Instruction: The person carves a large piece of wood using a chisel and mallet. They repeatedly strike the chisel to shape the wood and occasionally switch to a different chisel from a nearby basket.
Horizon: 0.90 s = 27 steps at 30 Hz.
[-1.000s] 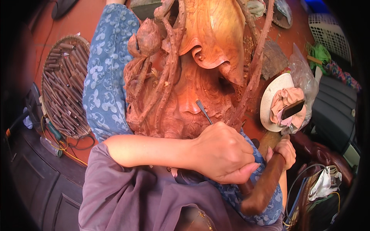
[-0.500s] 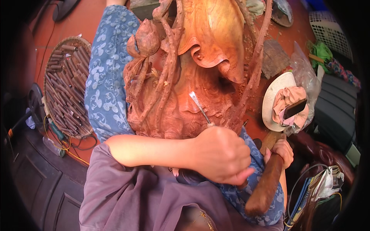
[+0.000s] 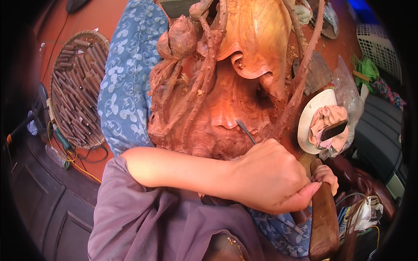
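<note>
My left hand is closed round a chisel, its forearm crossing in front of me from the left. The chisel's thin metal blade points up and left at the lower front of a reddish-brown wood carving; whether its edge touches the wood I cannot tell. Below the fist, the butt of the chisel's handle shows. Close by on the right, my right hand grips a brown wooden mallet, its thick end toward me. The left hand partly hides the mallet and the right hand's fingers.
A round basket of several wood-handled tools stands at left. My legs in blue patterned trousers flank the carving. On the right lie a pale hat with a phone on pink cloth, a plastic bag and a white perforated basket.
My left hand and chisel have moved right and toward me, the blade now lower on the carving. The mallet has swung more upright, its thick end further right. The whole view has shifted slightly.
</note>
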### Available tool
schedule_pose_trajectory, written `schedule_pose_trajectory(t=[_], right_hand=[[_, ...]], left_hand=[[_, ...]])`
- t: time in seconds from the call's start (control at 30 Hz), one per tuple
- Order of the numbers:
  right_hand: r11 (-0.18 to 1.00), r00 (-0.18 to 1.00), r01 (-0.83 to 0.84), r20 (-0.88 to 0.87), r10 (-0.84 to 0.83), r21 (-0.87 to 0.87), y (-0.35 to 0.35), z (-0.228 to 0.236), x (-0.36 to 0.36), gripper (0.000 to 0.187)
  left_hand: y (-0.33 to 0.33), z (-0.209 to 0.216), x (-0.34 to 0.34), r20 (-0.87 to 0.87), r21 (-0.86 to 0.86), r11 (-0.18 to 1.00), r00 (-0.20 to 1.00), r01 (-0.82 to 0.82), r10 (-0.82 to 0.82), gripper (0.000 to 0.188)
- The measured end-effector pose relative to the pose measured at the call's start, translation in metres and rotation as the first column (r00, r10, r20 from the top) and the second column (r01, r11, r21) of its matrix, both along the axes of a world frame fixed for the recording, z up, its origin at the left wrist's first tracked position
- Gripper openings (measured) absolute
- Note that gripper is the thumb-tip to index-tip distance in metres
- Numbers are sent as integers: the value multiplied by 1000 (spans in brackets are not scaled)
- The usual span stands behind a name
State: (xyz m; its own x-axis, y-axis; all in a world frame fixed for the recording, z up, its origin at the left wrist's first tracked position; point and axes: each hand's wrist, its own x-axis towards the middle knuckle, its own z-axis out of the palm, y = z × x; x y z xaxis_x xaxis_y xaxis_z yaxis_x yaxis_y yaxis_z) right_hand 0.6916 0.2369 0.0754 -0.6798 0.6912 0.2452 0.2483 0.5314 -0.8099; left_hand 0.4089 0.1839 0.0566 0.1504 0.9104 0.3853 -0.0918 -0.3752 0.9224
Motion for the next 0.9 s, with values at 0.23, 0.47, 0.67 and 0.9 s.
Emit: schedule_pose_trajectory(t=[0.23,0.47,0.67,0.9], right_hand=[[980,972,-57,235,11,192,1,0,-24,30],[955,964,7,251,-85,297,-5,-2,-18,28],[948,968,6,237,-86,319,-3,-13,-12,28],[925,973,2,212,-88,379,-4,-17,-13,27]], left_hand=[[-4,-7,0,-78,-2,999,996,-33,33,33],[-3,-14,1,-114,37,999,993,-11,16,30],[-6,-17,-2,-187,62,998,982,-1,12,28],[-11,-21,-2,-158,96,995,987,-2,18,28]])
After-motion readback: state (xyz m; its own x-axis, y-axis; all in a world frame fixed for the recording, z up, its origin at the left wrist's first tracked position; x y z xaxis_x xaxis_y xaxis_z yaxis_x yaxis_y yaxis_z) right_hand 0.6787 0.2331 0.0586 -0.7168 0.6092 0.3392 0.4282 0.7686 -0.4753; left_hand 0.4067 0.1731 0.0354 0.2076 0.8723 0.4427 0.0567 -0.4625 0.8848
